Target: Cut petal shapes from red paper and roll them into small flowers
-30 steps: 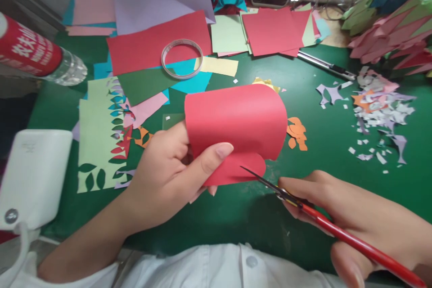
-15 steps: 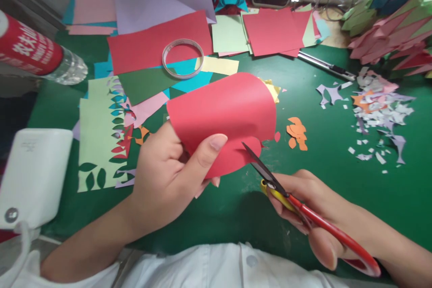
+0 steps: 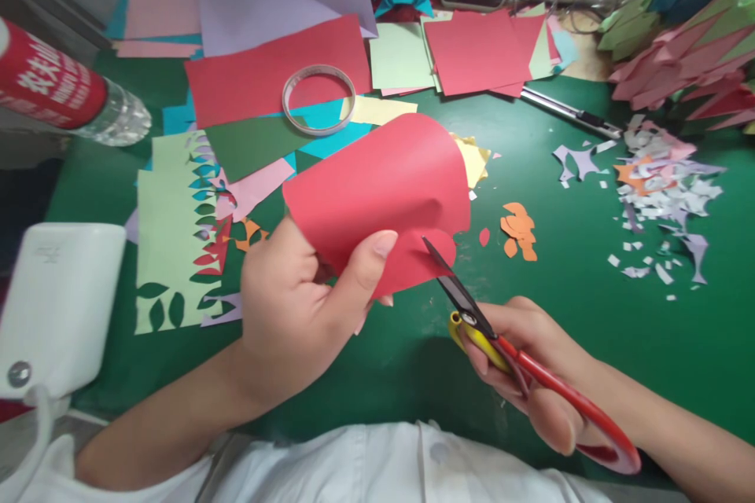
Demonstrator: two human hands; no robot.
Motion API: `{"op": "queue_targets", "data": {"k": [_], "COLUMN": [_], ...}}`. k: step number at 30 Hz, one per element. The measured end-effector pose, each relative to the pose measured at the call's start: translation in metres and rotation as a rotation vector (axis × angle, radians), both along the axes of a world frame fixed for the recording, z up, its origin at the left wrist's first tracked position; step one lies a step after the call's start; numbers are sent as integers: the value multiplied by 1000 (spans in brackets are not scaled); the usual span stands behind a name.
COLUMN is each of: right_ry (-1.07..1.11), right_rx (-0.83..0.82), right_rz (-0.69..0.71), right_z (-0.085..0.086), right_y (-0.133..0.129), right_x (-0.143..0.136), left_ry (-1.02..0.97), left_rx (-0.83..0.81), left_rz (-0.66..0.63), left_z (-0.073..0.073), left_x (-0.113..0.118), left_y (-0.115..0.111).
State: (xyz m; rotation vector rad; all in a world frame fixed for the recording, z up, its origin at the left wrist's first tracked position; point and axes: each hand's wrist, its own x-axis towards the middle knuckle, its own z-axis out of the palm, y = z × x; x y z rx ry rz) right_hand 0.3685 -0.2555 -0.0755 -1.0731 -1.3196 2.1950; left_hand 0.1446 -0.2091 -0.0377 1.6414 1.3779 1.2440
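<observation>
Red paper [image 3: 377, 173], smooth and curled back on itself, sits mid-view, pinched between thumb and fingers of the left hand [image 3: 295, 299] at seven o'clock; the right hand [image 3: 546, 377], wrapped round red-handled scissors [image 3: 469, 318] at five, holds the blades over the paper's rounded edge. One pointed red leaf shape [image 3: 484, 236] seems finished, loose at four, near flat orange pieces [image 3: 519, 229]; most of the sheet looks uncut.
</observation>
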Motion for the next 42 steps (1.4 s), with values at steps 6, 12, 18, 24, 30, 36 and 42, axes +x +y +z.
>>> {"op": "queue_targets", "data": {"k": [6, 12, 18, 24, 30, 36, 42], "right_ry": [5, -33, -6, 0, -6, -9, 3], "right_rx": [-25, -72, -83, -39, 3, -7, 61], "right_rz": [0, -87, -99, -102, -85, -134, -163], "right_z": [-2, -7, -7, -6, -4, -3, -1], "right_y": [-4, -13, -13, -13, -12, -11, -11], "right_x": [-2, -3, -4, -6, -8, -13, -17], "left_ry": [96, 101, 40, -33, -1, -32, -41], "left_rx": [-49, -73, -78, -131, -179, -214, -217], "left_rz": [38, -46, -97, -117, -127, -142, -149], "left_z": [2, 5, 5, 3, 1, 0, 0], "left_x": [-3, -1, 1, 4, 4, 3, 3], "left_y": [-7, -11, -11, -14, -17, -16, -15]}}
